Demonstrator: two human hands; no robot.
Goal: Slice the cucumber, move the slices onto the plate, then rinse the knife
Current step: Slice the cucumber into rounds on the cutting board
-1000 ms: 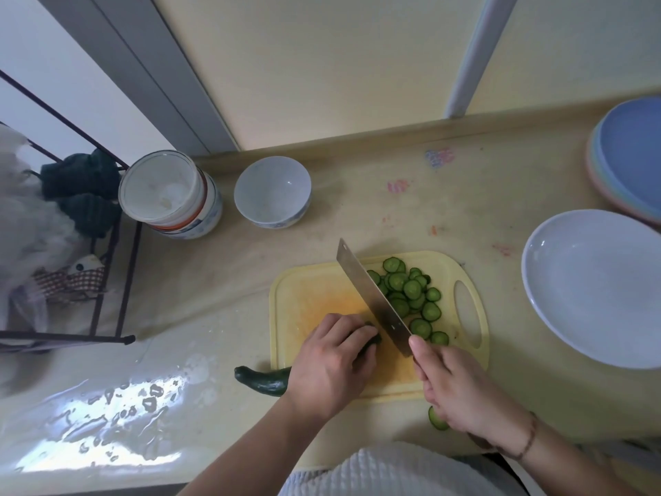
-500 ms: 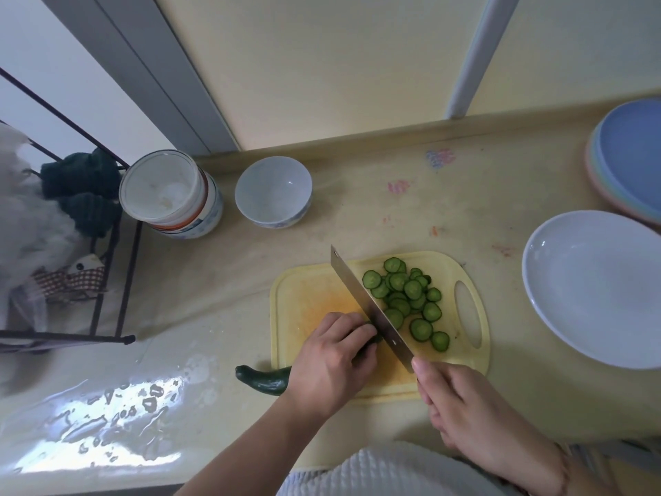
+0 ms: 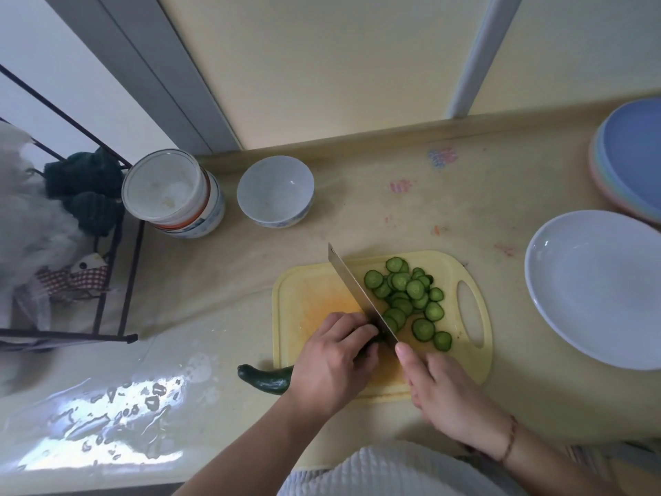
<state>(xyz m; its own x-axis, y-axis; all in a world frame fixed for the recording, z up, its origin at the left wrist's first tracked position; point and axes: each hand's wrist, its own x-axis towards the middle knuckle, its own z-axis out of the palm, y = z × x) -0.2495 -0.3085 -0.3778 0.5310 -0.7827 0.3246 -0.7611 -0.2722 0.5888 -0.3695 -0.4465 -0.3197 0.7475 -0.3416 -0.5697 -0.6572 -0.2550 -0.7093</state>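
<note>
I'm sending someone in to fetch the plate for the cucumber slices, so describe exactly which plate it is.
Start at the yellow cutting board in the middle of the counter and look just past its handle end. The white plate lies there alone, flat on the counter and empty. Unlike the stack of coloured plates behind it, it is single and plain white.
</note>
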